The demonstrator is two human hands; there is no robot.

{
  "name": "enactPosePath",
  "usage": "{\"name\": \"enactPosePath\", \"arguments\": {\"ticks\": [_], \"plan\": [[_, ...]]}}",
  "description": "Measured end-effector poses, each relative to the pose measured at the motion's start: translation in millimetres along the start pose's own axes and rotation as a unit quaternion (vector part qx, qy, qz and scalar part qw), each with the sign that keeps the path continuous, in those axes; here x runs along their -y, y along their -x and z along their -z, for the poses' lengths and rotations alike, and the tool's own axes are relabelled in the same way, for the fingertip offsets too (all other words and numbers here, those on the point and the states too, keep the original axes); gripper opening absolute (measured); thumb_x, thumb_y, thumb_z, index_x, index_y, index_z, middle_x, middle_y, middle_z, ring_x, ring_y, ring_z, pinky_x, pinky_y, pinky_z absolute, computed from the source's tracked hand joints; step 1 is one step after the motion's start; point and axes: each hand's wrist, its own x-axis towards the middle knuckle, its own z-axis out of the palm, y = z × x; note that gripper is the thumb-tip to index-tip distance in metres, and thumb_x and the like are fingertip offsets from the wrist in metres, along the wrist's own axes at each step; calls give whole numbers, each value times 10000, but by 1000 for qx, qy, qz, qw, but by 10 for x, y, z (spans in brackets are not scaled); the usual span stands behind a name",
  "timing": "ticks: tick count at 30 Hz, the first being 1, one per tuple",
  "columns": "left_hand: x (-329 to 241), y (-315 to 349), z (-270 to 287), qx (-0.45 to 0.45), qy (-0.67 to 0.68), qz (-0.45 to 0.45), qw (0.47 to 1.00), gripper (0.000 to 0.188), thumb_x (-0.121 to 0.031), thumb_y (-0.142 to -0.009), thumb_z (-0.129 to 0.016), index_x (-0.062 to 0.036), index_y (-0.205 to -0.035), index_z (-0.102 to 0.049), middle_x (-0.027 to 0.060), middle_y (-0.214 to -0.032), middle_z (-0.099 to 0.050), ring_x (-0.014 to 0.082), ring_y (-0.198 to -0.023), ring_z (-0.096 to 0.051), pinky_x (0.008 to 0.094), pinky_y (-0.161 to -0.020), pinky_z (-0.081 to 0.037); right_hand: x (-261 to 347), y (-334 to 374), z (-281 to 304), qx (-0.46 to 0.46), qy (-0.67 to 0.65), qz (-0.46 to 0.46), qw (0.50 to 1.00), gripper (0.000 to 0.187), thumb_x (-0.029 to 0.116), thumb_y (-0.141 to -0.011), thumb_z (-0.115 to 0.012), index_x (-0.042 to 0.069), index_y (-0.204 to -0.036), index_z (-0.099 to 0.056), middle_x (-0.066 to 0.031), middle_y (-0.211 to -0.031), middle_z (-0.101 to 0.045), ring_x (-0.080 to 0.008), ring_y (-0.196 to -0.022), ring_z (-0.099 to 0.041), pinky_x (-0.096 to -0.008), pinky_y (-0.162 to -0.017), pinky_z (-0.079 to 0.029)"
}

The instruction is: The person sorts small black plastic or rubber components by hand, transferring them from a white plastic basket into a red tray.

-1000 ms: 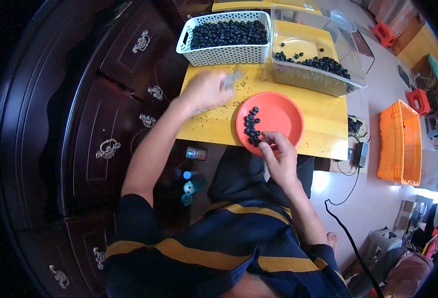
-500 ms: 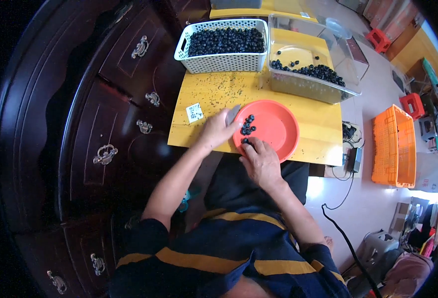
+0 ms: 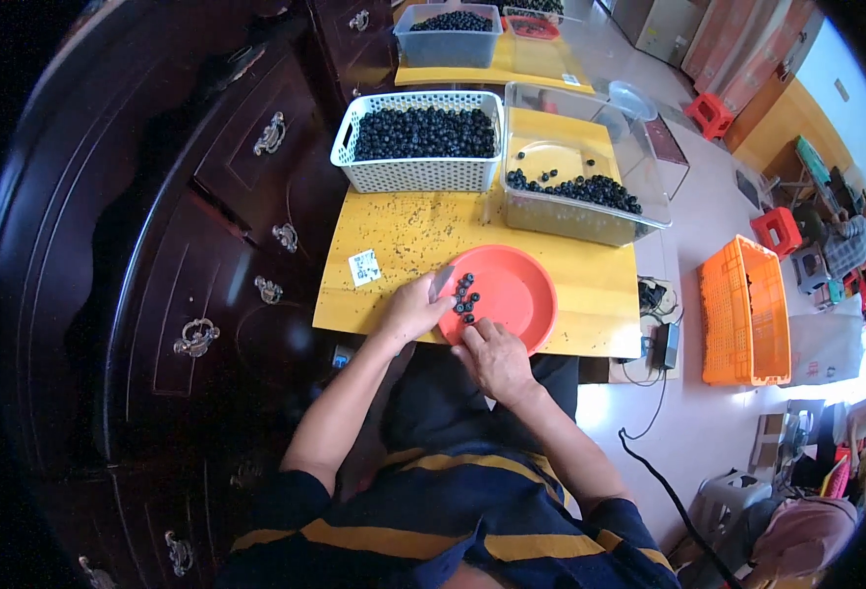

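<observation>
A round red plastic bowl [image 3: 516, 290] stands near the front edge of the yellow table, with several blueberries [image 3: 465, 294] clustered at its left side. My left hand [image 3: 413, 310] is closed at the bowl's left rim around a flat grey piece [image 3: 441, 282], perhaps a blade; its fingertips reach the berries. Over the near rim, my right hand [image 3: 497, 359] has its fingers bent together, with a blueberry at the fingertips. Behind the bowl are a white perforated basket [image 3: 423, 178] full of blueberries and a clear plastic bin [image 3: 575, 218] with fewer of them, gathered toward its front.
Small dark bits and a white card with a printed square code [image 3: 364, 267] lie on the yellow table [image 3: 590, 294]. Dark wooden drawers [image 3: 227, 255] flank the left. An orange crate [image 3: 747, 324] and black cable stand right. Another table farther back carries a berry tub [image 3: 448, 47].
The view has tilted upward, bringing the farther table and people at the right into sight. My right fingers have shifted slightly on the bowl's near-left side; my left still holds the grey piece.
</observation>
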Motion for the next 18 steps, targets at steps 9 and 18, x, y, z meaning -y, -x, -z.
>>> {"name": "enactPosePath", "arguments": {"ticks": [9,18], "plan": [[158,51,-17,22,-7,32,999,373,-362,-851,-755,-7,-902,-653,178,-796,-696,349,-766,-695,446,-714,-533,-262,-194,-10,46,-20,-68,996,197,278,-955,-652,93,-1020,-637,-153,-937,-651,-372,-766,-705,-490,-655,-591],[216,109,-8,36,17,14,999,396,-385,-863,-755,-2,-863,-658,154,-724,-669,307,-698,-674,437,-668,-515,-536,-309,3,-108,-70,-110,986,212,262,-979,-651,61,-930,-696,-165,-872,-655,-339,-824,-702,-438,-703,-573]]}}
